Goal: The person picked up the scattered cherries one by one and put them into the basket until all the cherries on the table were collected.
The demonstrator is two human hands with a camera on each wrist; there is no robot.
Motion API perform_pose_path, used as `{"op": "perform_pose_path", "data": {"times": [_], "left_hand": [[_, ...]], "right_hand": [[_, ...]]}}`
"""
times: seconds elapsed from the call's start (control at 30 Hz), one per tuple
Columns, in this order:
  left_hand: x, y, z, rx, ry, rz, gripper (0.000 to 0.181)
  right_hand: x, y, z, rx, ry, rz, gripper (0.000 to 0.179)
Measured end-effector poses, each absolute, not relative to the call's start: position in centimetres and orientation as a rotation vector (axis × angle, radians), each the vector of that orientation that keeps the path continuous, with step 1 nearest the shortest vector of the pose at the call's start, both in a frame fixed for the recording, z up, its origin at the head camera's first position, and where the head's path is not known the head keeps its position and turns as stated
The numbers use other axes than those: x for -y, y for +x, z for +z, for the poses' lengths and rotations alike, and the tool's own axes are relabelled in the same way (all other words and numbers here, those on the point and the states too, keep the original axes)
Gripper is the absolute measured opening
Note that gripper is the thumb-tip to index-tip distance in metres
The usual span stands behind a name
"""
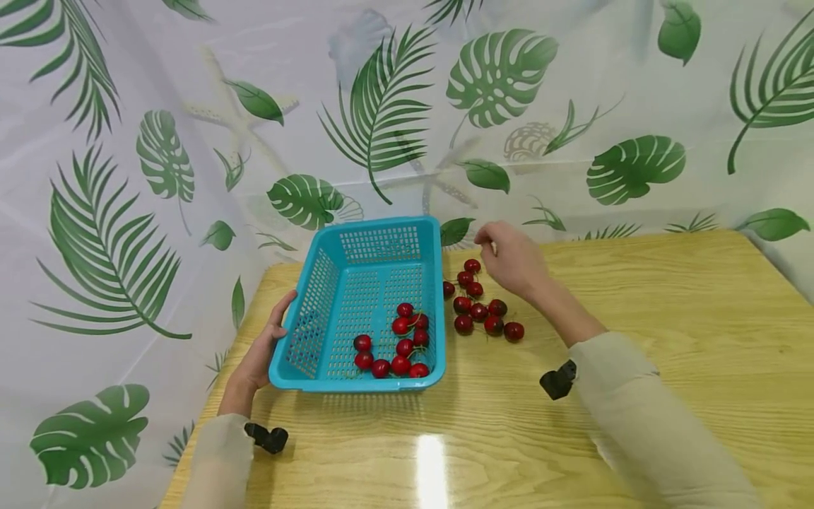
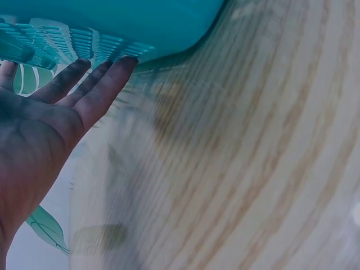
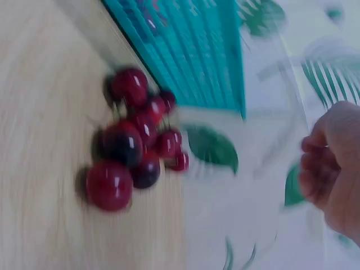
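Several dark red cherries (image 1: 400,365) lie inside a blue plastic basket (image 1: 357,386), mostly in its near right part. My left hand (image 1: 262,350) is at the basket's left side. In the left wrist view its fingers (image 2: 93,104) reach out nearly straight and touch the slotted wall. Just right of the basket, a loose cluster of cherries (image 1: 479,312) rests on the table. Above and behind that cluster hovers my right hand (image 1: 514,261), apart from the fruit. Its fingers (image 3: 315,180) hang loosely curled, slightly blurred, with nothing visible in them.
The wooden table (image 1: 668,339) extends to the right and toward me. A white curtain (image 1: 407,106) printed with green leaves hangs behind the table and along its left side. Dark wrist cameras (image 1: 558,380) sit at both cuffs.
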State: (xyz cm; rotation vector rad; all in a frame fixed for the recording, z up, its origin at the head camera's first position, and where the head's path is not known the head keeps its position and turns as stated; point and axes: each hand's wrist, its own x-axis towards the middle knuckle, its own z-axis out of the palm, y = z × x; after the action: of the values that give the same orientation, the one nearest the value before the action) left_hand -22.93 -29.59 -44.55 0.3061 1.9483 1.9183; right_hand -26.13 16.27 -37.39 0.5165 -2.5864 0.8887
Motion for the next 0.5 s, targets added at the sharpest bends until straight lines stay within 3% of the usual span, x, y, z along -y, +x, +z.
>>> {"op": "perform_pose_path", "data": {"times": [0.17,0.5], "left_hand": [[29.7,-22.8,-44.7,-1.953,0.31,1.921,0.077],[29.6,-23.0,-44.7,-1.965,0.313,1.917,0.077]], "right_hand": [[-20.3,-25.8,-38.8,2.868,0.38,0.957,0.02],[-22.9,-24.9,-42.6,3.087,0.64,0.919,0.021]]}}
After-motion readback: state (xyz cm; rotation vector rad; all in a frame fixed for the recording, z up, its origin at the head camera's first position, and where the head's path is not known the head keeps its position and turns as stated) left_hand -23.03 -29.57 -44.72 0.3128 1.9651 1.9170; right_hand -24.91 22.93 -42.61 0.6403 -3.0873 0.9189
